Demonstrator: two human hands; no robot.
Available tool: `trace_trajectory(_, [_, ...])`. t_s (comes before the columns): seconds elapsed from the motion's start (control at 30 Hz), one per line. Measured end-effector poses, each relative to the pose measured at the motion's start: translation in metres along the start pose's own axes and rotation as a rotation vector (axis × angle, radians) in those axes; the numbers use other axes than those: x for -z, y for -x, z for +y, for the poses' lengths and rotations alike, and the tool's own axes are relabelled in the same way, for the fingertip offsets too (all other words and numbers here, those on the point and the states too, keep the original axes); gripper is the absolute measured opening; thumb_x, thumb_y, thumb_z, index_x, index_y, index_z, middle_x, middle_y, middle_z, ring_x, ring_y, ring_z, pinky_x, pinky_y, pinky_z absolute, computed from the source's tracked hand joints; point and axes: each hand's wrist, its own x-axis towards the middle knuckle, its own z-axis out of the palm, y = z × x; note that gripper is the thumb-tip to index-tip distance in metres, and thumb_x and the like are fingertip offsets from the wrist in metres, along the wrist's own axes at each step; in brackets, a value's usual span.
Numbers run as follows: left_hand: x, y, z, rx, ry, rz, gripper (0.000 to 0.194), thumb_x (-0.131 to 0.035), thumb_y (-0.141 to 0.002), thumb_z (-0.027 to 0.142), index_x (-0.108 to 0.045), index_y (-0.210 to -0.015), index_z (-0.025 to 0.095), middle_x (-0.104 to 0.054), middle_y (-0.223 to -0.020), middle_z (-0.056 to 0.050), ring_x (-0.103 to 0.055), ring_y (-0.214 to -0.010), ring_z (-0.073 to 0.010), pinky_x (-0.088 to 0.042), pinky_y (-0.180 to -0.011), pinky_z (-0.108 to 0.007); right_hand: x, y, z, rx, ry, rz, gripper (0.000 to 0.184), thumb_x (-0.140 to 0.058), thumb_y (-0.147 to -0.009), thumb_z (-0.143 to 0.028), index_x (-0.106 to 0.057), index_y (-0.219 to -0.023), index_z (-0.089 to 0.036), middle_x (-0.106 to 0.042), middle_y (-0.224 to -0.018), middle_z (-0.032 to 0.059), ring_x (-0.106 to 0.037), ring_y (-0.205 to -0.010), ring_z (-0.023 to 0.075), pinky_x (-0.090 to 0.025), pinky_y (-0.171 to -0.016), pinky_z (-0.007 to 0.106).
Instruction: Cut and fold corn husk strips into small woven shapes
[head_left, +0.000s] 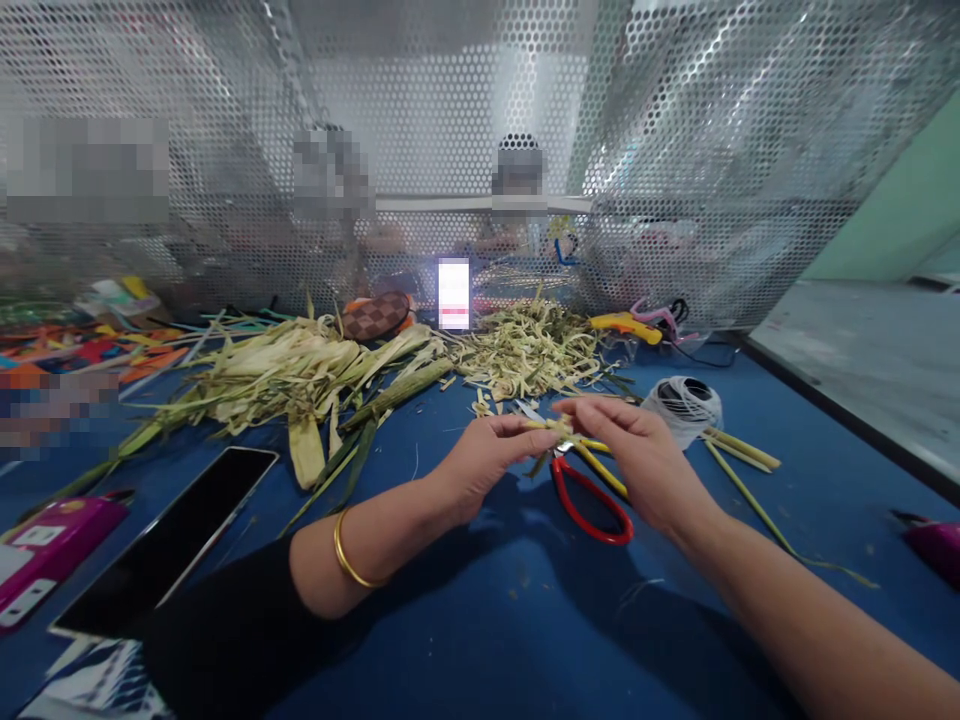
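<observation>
One husk [557, 430] is sitting over the scissors [600, 538]; your left hand [491, 452] is pinching it, your right hand [637, 440] is working against it, grip unclear. Likely it is handling light, pliable, tearable: hold near its ends.

A small, pale yellow-green plant strip [559, 430] (perhaps folded; it is partly covered) is pinched between the left hand [487, 455] and right hand [637, 450], above red-and-yellow-handled scissors [559, 480], silver blades pointing away leftward.
</observation>
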Motion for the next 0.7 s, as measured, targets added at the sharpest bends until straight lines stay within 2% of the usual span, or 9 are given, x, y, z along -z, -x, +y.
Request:
trace_trajectory(0.07, [0.001,-0.002,-0.002,0.027,0.089,0.049,0.027,-0.080,-0.060,0.039,-0.072,-0.075,0.018,-0.067,-0.080,-0.004,-0.055,-0.077,-0.0149,-0.041,-0.079,-0.030,0.001,-0.003,0.003,-0.019,-0.083,0.112,0.041,-0.074,-0.064,-0.057,-0.073,-0.082,-0.020,-0.071,-0.087,0.0059,-0.062,-0.079,0.0206,-0.048,-0.079,0.036])
trace_trajectory(0.13, [0.002,-0.004,-0.004,0.055,0.192,0.082,0.028,-0.081,-0.060,0.039,-0.072,-0.078,0.019,-0.067,-0.087,-0.004,-0.056,-0.084,-0.0156,-0.041,-0.083,-0.031,0.000,-0.004,0.006,-0.093,-0.149,0.126,0.043,-0.078,-0.057,-0.056,-0.072,-0.078,-0.020,-0.070,-0.085,0.0060,-0.063,-0.074,0.0197,-0.049,-0.076,0.035])
trace_trajectory(0.23, [0.002,-0.005,-0.006,0.067,0.307,0.085,0.030,-0.083,-0.058,0.038,-0.071,-0.077,0.019,-0.066,-0.087,-0.003,-0.057,-0.085,-0.0149,-0.041,-0.083,-0.030,-0.008,0.001,0.007,-0.209,-0.150,-0.100,0.039,-0.080,-0.057,-0.052,-0.070,-0.075,-0.019,-0.069,-0.080,0.0047,-0.063,-0.074,0.0180,-0.048,-0.075,0.032])
trace_trajectory(0.3, [0.000,-0.004,-0.007,0.067,0.335,0.065,0.033,-0.084,-0.055,0.038,-0.069,-0.075,0.017,-0.065,-0.081,-0.002,-0.056,-0.080,-0.0138,-0.041,-0.080,-0.030,-0.015,0.007,0.007,-0.208,-0.125,-0.237,0.037,-0.077,-0.062,-0.052,-0.069,-0.074,-0.018,-0.067,-0.076,0.0036,-0.062,-0.073,0.0168,-0.047,-0.073,0.030])
trace_trajectory(0.4, [-0.001,-0.002,-0.008,0.076,0.306,0.030,0.034,-0.082,-0.057,0.041,-0.068,-0.074,0.015,-0.062,-0.076,-0.002,-0.054,-0.075,-0.0131,-0.040,-0.077,-0.029,-0.021,0.012,0.007,-0.141,-0.092,-0.265,0.036,-0.074,-0.066,-0.052,-0.065,-0.066,-0.018,-0.063,-0.067,0.0011,-0.057,-0.067,0.0143,-0.045,-0.069,0.028])
trace_trajectory(0.5, [0.000,-0.002,-0.004,0.072,0.241,0.057,0.034,-0.078,-0.062,0.045,-0.066,-0.073,0.015,-0.061,-0.074,-0.001,-0.053,-0.073,-0.0129,-0.039,-0.073,-0.028,-0.019,0.011,0.006,-0.124,-0.074,-0.254,0.036,-0.071,-0.069,-0.052,-0.063,-0.065,-0.018,-0.061,-0.065,0.0011,-0.054,-0.064,0.0139,-0.043,-0.066,0.028])
trace_trajectory(0.57, [0.002,-0.002,-0.001,0.047,0.170,0.073,0.035,-0.077,-0.062,0.047,-0.064,-0.071,0.016,-0.057,-0.067,0.001,-0.049,-0.066,-0.0110,-0.036,-0.066,-0.026,-0.016,0.009,0.005,-0.098,-0.023,-0.283,0.035,-0.068,-0.071,-0.051,-0.062,-0.063,-0.018,-0.061,-0.065,0.0016,-0.054,-0.063,0.0144,-0.043,-0.066,0.028])
trace_trajectory(0.7, [0.004,-0.003,0.004,-0.048,-0.019,0.020,0.034,-0.076,-0.061,0.046,-0.063,-0.066,0.015,-0.049,-0.057,0.004,-0.038,-0.056,-0.0084,-0.029,-0.058,-0.025,-0.016,0.009,0.006,-0.002,0.129,-0.346,0.034,-0.062,-0.076,-0.048,-0.060,-0.058,-0.019,-0.059,-0.060,0.0014,-0.053,-0.062,0.0154,-0.043,-0.064,0.029])
